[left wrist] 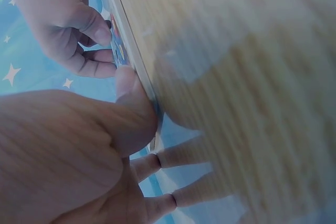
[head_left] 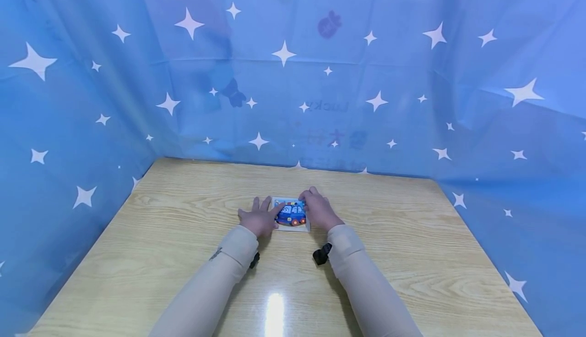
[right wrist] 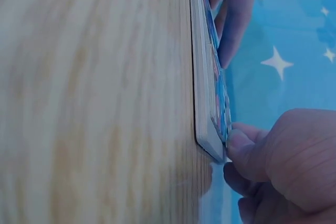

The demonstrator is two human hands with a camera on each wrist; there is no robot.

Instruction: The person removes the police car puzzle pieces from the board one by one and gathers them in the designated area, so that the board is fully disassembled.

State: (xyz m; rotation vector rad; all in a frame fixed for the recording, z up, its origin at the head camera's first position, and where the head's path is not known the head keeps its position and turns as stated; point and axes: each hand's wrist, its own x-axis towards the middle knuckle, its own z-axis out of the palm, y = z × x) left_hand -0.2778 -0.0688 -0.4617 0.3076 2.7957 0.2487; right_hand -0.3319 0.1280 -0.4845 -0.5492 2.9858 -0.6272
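A small flat picture puzzle (head_left: 289,228) with a pale border and a blue cartoon car lies on the wooden table, between both hands. My left hand (head_left: 259,220) rests at its left side with fingers spread; the index finger reaches over the picture and the thumb presses at the near edge. At the upper right corner my right hand (head_left: 320,211) has its fingers curled, thumb and fingertips pinching a puzzle piece. In the right wrist view the thick board (right wrist: 207,124) appears edge-on, with the right hand (right wrist: 289,156) at its end. The pinched piece is mostly hidden by the fingers.
Pale wooden table (head_left: 393,255) surrounds the board on all sides. Blue curtains (head_left: 284,103) with white stars hang along the back and both sides. Black wrist devices (head_left: 322,254) sit under the cuffs. Light glares off the near tabletop.
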